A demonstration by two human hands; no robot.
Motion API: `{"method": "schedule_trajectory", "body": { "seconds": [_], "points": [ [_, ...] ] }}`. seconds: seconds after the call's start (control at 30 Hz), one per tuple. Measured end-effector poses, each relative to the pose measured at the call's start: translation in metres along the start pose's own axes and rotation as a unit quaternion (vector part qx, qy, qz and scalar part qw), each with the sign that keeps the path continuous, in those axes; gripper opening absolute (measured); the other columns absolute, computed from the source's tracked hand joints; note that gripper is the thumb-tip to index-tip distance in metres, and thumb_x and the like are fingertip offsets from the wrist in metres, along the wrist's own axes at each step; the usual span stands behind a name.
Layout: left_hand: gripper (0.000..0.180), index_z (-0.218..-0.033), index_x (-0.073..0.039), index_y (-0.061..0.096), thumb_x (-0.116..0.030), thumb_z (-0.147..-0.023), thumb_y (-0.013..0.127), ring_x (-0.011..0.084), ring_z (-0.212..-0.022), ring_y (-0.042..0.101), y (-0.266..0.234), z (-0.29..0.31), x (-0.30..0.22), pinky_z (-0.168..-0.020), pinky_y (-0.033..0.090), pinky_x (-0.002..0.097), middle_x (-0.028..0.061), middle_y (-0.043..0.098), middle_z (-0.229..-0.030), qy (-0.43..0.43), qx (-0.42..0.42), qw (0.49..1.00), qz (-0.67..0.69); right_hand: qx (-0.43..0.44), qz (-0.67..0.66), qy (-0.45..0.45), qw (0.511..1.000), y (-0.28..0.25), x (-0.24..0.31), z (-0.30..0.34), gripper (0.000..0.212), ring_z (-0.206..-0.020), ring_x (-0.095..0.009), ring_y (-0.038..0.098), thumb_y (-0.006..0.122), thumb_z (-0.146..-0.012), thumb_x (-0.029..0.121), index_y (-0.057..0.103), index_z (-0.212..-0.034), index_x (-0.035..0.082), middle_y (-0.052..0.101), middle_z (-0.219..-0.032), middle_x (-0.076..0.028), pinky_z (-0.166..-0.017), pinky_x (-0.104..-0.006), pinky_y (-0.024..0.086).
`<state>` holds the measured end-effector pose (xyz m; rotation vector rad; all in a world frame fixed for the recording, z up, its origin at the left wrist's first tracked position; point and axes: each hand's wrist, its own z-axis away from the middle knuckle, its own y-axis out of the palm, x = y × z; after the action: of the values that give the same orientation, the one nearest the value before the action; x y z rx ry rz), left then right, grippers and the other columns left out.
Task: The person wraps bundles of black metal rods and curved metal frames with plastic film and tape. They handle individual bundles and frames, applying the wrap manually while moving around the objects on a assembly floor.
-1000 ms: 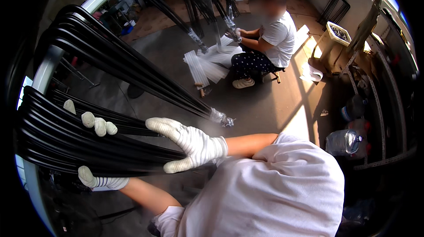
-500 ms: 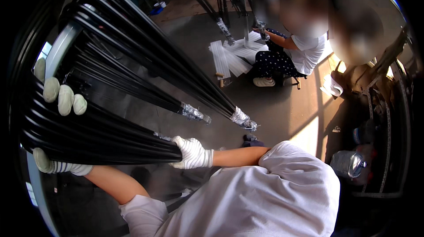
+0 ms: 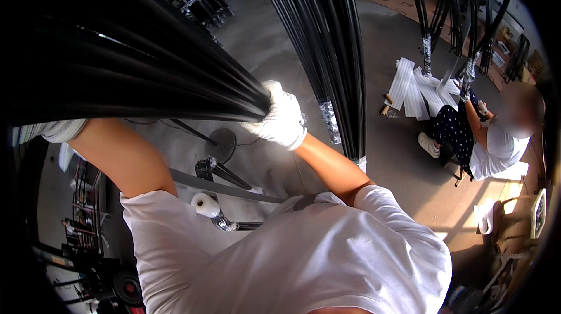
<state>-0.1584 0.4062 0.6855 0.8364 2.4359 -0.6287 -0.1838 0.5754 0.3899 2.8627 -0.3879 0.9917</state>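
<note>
A thick bundle of long black tubes [image 3: 216,89] runs from the upper left to the middle, close in front of me. My right hand [image 3: 279,116], in a white knitted glove, is closed round the bundle's near end. At the left edge my left hand [image 3: 49,131], in a striped glove, supports the bundle from below; its fingers are hidden behind the tubes. Another set of black tubes [image 3: 327,39] hangs beyond my right hand, with clear film [image 3: 330,121] wrapped round a lower end.
A person [image 3: 497,144] sits at the right, handling film-wrapped tubes beside white strips [image 3: 412,89] on the floor. Below the bundle are a white film roll [image 3: 205,204] and a round stand base [image 3: 222,145]. A wheeled machine [image 3: 125,287] stands lower left.
My view has turned left, so the seated person and hanging tubes appear farther right. The held bundle looks nearer and higher, and my left fingers have gone out of sight behind it.
</note>
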Motion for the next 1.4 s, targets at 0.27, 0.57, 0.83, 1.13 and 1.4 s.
{"method": "schedule_trajectory", "body": {
  "seconds": [0.27,0.57,0.83,1.13,1.4],
  "points": [
    [0.062,-0.125,0.002,0.036,-0.04,-0.082,0.052,0.0215,-0.112,0.047,0.071,0.02,-0.104,-0.093,0.04,0.0382,0.0157,0.046,-0.122,0.009,-0.109,0.957,-0.267,-0.057,-0.175,-0.108,0.977,0.013,0.04,0.033,0.048,-0.058,-0.029,0.054,0.076,-0.056,0.034,0.047,-0.086,0.009,0.053,-0.071,-0.009,-0.05,-0.0359,0.044],
    [0.056,-0.123,0.001,0.041,-0.042,-0.086,0.045,0.0238,-0.112,0.049,0.136,0.039,-0.167,-0.095,0.04,0.04,0.0166,0.047,-0.123,0.07,-0.207,0.849,-0.482,-0.02,-0.192,-0.119,0.974,0.027,0.081,0.027,0.042,-0.06,-0.03,0.056,0.072,-0.057,0.036,0.051,-0.081,0.008,0.055,-0.071,-0.009,-0.053,-0.0372,0.045],
    [0.054,-0.122,-0.001,0.045,-0.044,-0.09,0.04,0.0259,-0.112,0.051,0.129,0.049,-0.225,-0.098,0.04,0.0414,0.018,0.048,-0.124,0.103,-0.284,0.748,-0.591,-0.027,-0.193,-0.155,0.968,0.031,0.112,0.009,0.042,-0.058,-0.026,0.055,0.073,-0.059,0.03,0.048,-0.085,0.008,0.054,-0.07,-0.008,-0.052,-0.0336,0.044],
    [0.053,-0.123,-0.003,0.045,-0.044,-0.09,0.036,0.0262,-0.114,0.049,0.077,0.139,-0.408,-0.098,0.038,0.0431,0.0182,0.047,-0.124,-0.005,-0.127,0.814,-0.567,-0.101,-0.221,-0.231,0.942,0.106,0.176,0.024,0.038,-0.06,-0.027,0.056,0.071,-0.053,0.026,0.051,-0.081,0.011,0.055,-0.071,-0.006,-0.054,-0.0336,0.046],
    [0.053,-0.122,-0.003,0.045,-0.042,-0.089,0.038,0.0263,-0.113,0.049,0.084,0.178,-0.524,-0.099,0.037,0.0432,0.0176,0.048,-0.123,-0.084,-0.126,0.757,-0.635,-0.159,-0.2,-0.267,0.929,0.174,0.284,0.052,0.039,-0.058,-0.025,0.054,0.069,-0.049,0.022,0.05,-0.081,0.012,0.053,-0.068,-0.005,-0.051,-0.0331,0.044]
  ]
}}
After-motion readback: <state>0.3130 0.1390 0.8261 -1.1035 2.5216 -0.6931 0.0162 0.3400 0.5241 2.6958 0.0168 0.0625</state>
